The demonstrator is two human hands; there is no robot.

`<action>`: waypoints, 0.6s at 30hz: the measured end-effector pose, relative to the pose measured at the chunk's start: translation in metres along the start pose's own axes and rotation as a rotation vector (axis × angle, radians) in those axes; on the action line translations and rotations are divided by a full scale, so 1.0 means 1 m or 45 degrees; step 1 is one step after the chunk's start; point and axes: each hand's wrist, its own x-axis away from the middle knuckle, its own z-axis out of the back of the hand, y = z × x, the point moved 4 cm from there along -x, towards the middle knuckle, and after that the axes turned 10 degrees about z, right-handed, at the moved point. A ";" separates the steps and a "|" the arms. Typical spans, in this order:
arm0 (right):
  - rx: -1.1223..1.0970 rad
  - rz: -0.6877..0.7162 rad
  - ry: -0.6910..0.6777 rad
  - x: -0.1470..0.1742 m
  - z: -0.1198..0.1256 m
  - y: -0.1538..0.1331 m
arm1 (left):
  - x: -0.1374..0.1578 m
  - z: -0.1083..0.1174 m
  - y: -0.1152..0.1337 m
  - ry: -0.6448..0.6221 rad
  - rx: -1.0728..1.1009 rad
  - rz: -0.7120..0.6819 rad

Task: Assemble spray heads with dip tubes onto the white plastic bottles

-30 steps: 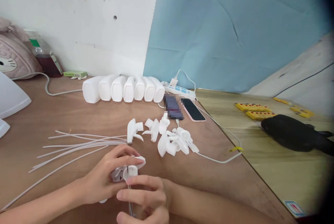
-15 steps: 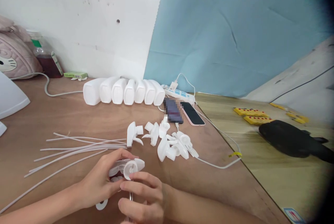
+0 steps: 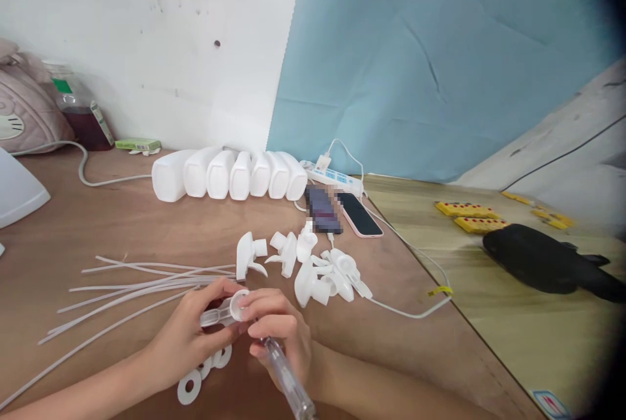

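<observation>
My left hand [image 3: 188, 325] is closed around a white trigger sprayer head [image 3: 218, 315], its round open collar turned up towards me. My right hand [image 3: 283, 329] grips a screwdriver [image 3: 288, 377] with a clear handle slanting down to the lower right; its tip is hidden. The right fingertips touch the collar. Just below my left hand lie several flat white ring washers [image 3: 188, 387]. Thin white dip tubes [image 3: 117, 289] spread out to the left. More trigger sprayer heads [image 3: 247, 255] lie beyond my hands, several grouped to the right.
Several white bottles [image 3: 239, 175] lie in a row at the back of the table [image 3: 122, 218]. Beside them are two phones [image 3: 360, 213], a power strip [image 3: 337, 179] and a cable along the right edge. A bottle of dark liquid [image 3: 88, 123] and a pink bag [image 3: 34, 107] stand at the left.
My right hand has turned, so the screwdriver's handle now points to the lower right. The sprayer head has been turned and shifted slightly left. More of the washers shows.
</observation>
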 end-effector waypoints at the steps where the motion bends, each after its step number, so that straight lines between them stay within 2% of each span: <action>1: -0.002 -0.008 -0.008 0.000 0.000 0.000 | -0.001 0.001 -0.001 -0.001 0.008 0.012; 4: -0.046 -0.099 0.037 -0.001 0.003 0.000 | -0.002 0.001 -0.003 -0.022 0.017 0.057; 8: -0.078 -0.342 0.046 0.001 0.007 0.007 | -0.003 0.000 -0.004 -0.054 -0.068 0.080; 14: -0.125 -0.666 0.192 0.011 0.007 0.022 | -0.003 0.000 -0.004 -0.037 -0.139 0.106; 18: -0.253 -0.738 0.260 0.012 0.002 0.025 | -0.001 -0.002 -0.007 -0.072 -0.114 0.181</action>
